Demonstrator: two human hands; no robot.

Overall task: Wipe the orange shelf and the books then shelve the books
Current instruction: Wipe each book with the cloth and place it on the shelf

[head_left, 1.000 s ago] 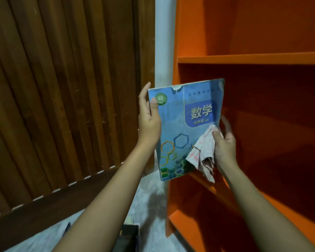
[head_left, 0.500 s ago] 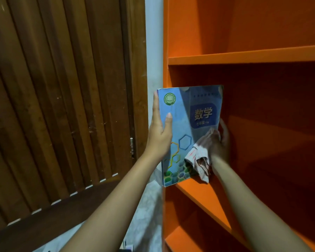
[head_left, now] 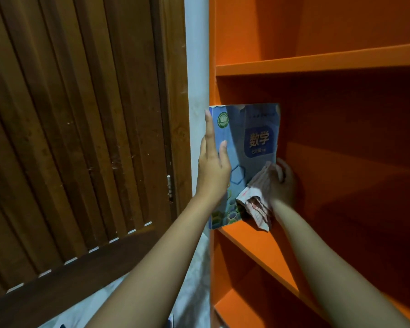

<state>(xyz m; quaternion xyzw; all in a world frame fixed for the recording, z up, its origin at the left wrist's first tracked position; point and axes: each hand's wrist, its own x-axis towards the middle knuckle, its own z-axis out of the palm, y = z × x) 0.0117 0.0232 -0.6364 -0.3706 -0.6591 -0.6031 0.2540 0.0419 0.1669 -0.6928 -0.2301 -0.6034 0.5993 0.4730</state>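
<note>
We hold the blue maths textbook (head_left: 246, 129) upright at the left end of the orange shelf (head_left: 317, 65), its lower edge at the front lip of the middle board, just beside the left side panel; our left hand (head_left: 213, 171) pinches the spine side, thumb laid on the front cover, fingers straight up along the spine; our right hand (head_left: 283, 183) is curled round a crumpled red-and-white checked cloth (head_left: 256, 202), pressed against the lower right part of the cover; whether this hand also grips the book's edge we cannot tell; the cloth's loose end hangs over the board; a slatted wooden door (head_left: 81, 114) stands to the left, a pale strip of wall (head_left: 197, 67) between it and the shelf.
</note>
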